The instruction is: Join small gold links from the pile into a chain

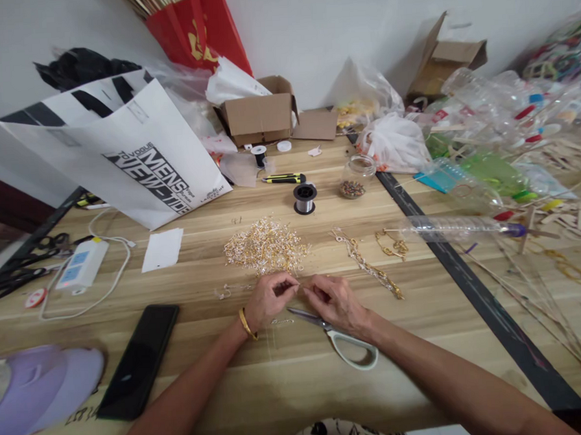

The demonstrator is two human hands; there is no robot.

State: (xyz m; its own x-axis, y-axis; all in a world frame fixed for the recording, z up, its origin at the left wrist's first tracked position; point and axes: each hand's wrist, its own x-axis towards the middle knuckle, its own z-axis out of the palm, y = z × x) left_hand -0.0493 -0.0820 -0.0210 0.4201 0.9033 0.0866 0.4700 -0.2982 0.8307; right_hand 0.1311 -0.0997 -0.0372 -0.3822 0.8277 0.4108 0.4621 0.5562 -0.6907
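My left hand (272, 297) and my right hand (337, 301) nearly meet at the near side of a heap of small gold and clear beads (265, 246). Both hands are closed in a pinch, thumb against finger. What lies between the fingertips is too small to name. Partly under my right hand rests a pair of scissors (355, 352) with white handles, blades pointing left. A short beaded piece (282, 322) lies just below my hands. To the right are a beaded strand (371, 265) and a gold chain (393, 246). Beyond the heap stands a spool of fine wire (304, 200).
A black phone (138, 362), a white power strip (82, 264) and black scissors (27, 264) lie at left. A utility knife (284, 179) and a jar of beads (355, 178) sit farther back. Plastic bottles (492, 161) and sticks crowd the right side.
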